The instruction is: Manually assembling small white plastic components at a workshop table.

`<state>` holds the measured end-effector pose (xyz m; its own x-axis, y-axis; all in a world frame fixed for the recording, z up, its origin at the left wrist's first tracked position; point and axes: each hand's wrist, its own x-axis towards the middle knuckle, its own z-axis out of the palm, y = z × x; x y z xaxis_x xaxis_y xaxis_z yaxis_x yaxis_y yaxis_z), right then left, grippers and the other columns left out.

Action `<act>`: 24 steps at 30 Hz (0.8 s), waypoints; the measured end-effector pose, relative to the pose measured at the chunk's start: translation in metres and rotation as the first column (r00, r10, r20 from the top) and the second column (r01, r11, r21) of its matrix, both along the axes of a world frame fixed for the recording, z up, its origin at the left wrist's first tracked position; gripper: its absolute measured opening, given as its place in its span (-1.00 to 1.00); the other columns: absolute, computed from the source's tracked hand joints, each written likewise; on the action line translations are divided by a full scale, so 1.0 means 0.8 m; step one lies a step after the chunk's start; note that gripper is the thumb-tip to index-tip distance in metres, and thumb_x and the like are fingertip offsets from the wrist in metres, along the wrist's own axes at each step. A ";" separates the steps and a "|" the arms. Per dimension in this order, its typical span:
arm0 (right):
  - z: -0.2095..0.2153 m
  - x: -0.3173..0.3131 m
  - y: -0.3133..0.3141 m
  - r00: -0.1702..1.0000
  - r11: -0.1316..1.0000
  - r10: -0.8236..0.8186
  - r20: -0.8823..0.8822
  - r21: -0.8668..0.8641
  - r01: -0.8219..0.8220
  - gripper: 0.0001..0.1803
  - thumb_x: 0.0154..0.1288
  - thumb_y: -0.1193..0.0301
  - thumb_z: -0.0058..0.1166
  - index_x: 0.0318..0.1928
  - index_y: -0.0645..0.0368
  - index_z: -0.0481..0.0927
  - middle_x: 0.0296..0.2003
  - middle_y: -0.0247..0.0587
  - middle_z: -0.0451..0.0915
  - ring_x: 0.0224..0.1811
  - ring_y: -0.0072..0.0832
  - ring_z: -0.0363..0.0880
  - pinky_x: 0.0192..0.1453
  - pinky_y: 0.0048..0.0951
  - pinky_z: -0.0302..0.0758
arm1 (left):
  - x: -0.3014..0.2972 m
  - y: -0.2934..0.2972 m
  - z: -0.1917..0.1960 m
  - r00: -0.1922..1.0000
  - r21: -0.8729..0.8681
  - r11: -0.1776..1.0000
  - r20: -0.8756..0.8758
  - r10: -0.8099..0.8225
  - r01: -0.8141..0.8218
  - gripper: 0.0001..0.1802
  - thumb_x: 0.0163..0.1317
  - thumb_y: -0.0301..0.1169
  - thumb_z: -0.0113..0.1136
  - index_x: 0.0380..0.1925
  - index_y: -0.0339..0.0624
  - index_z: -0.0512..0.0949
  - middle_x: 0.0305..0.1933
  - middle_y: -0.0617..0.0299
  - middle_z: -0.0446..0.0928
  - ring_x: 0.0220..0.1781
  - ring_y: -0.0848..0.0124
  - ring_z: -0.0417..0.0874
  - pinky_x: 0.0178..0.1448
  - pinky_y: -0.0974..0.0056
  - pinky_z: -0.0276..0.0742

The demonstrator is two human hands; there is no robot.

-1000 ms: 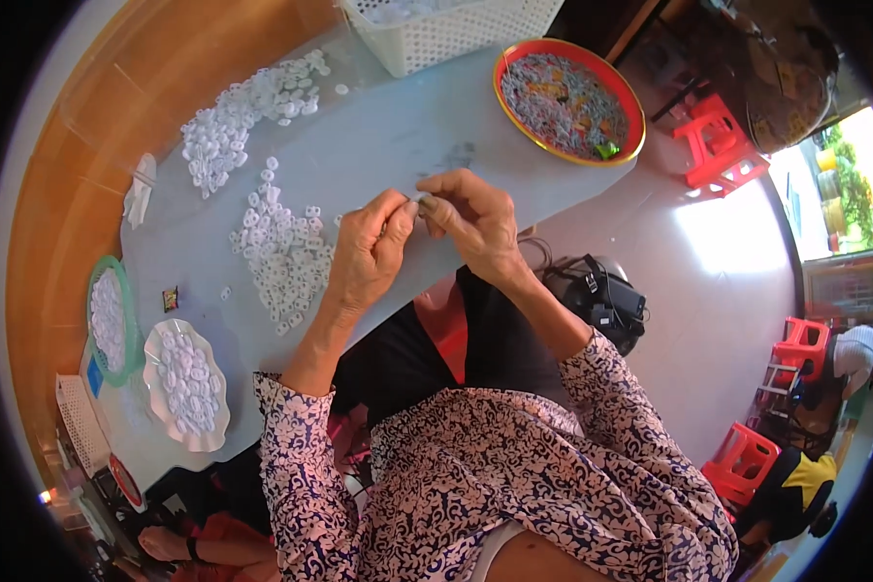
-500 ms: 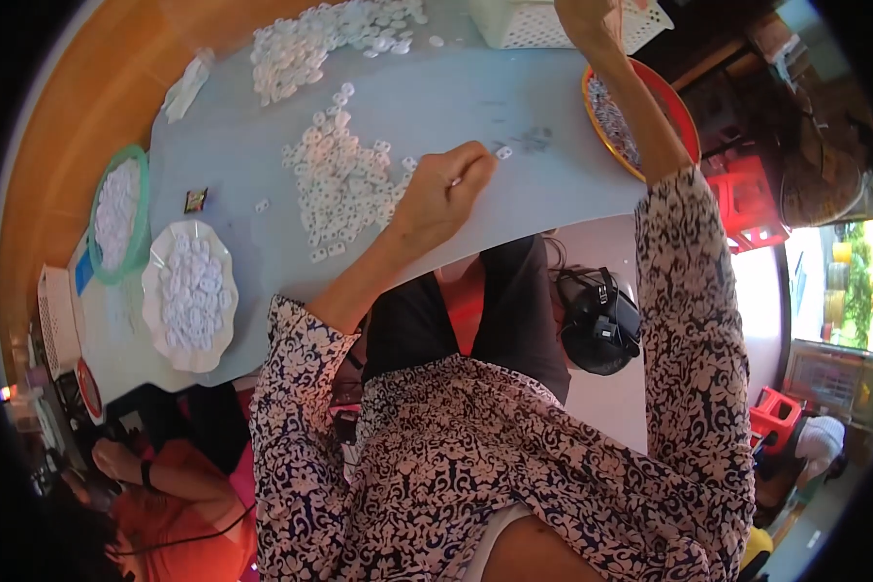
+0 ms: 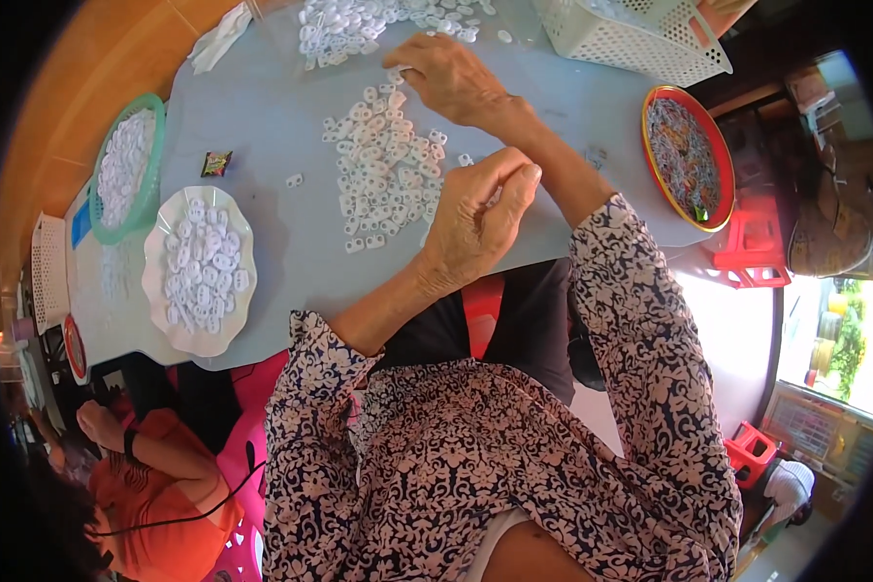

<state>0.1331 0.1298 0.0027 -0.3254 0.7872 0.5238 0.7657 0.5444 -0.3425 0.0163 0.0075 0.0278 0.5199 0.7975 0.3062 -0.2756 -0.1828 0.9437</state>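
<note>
Small white plastic pieces with two holes [image 3: 383,160] lie spread in a loose heap on the table in front of me. My left hand [image 3: 480,218] is closed in a fist just right of that heap, thumb upward; whatever it holds is hidden inside. My right hand [image 3: 456,82] reaches across to the far end of the heap, with its fingers bent and drawn together. At its fingertips sits one small white piece [image 3: 395,75], seemingly pinched. Beyond it lies a second heap of smooth white pieces [image 3: 339,29].
On the left stand a scalloped white dish [image 3: 245,281] and a green basket [image 3: 155,184], both filled with white pieces. A small wrapper [image 3: 215,163] lies nearby. At right are a white perforated basket [image 3: 640,58], with another person's hand beside it, and a red-rimmed tray [image 3: 718,145].
My right hand has swung from the white basket at far right to the far end of the heap. My left hand stays closed near the heap. The view has shifted slightly.
</note>
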 end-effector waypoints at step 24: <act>0.032 0.053 -0.108 0.989 0.962 -0.097 -0.112 -0.267 0.064 -0.88 0.16 0.47 0.19 -0.27 0.19 0.64 -0.36 -0.25 0.62 -0.38 -0.46 0.58 -0.23 -0.43 0.54 | -0.025 -0.028 -0.034 1.000 -0.193 0.981 -0.006 -0.021 0.020 -0.71 0.39 -0.33 -0.04 -0.49 -0.26 0.40 -0.62 0.41 0.27 -0.55 0.65 0.24 -0.47 0.48 0.19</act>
<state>0.1751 0.0431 0.0285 -0.2015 0.9231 0.3275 0.7465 0.3612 -0.5588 -0.0041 -0.0147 0.0005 0.5387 0.8302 0.1430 -0.2695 0.0090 0.9630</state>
